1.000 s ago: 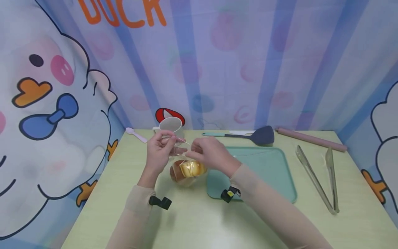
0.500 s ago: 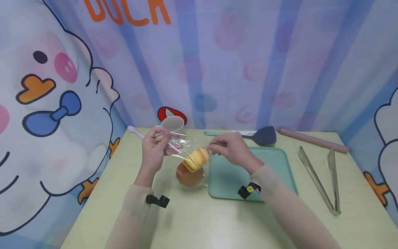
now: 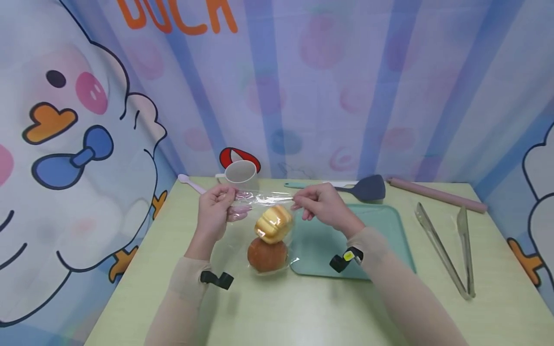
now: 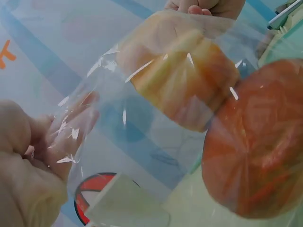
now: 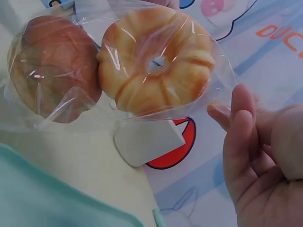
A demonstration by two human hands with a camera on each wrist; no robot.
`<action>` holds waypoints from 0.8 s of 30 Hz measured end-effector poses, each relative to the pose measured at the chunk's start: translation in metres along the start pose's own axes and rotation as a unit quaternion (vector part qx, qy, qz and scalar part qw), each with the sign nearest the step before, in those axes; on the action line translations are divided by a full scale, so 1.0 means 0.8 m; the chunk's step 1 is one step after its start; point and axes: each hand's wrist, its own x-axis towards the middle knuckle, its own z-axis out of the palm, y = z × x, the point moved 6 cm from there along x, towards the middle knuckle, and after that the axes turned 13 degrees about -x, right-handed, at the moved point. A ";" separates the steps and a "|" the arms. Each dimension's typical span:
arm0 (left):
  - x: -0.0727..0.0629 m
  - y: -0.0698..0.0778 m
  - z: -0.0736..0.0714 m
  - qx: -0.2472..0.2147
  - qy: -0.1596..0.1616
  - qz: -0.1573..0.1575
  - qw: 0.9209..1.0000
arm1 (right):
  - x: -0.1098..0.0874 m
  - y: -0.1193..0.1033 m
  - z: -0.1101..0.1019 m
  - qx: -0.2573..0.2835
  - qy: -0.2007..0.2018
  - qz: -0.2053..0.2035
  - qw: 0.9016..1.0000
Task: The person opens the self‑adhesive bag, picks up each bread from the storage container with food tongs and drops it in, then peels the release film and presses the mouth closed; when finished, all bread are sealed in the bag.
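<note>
A clear plastic bag (image 3: 270, 198) hangs stretched between the two hands, its top edge roughly level. My left hand (image 3: 212, 211) pinches the bag's left upper corner between thumb and fingers. At the opposite corner, my right hand (image 3: 323, 205) pinches the plastic with its fingertips. Inside the bag, a yellow ring-shaped bread (image 5: 156, 64) with a hole in its middle lies above a round brown bun (image 3: 267, 254). The left wrist view has the brown bun (image 4: 258, 142) large at the right, with glare on the film over it.
A teal tray (image 3: 350, 250) lies behind and right of the bag. At the back stand a white cup (image 3: 240, 174), a lilac spoon (image 3: 190, 183) and a dark spatula (image 3: 368, 188). A pink rolling pin (image 3: 437, 194) and metal tongs (image 3: 443, 254) lie at the right.
My right hand has moved right, away from my left, spreading the bag's top edge. The breads have swung from a bunched, tilted position to hang one above the other.
</note>
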 end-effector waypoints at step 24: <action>0.066 -0.088 -0.050 0.171 0.084 -0.102 0.976 | 0.020 0.078 0.062 0.057 0.025 0.175 0.983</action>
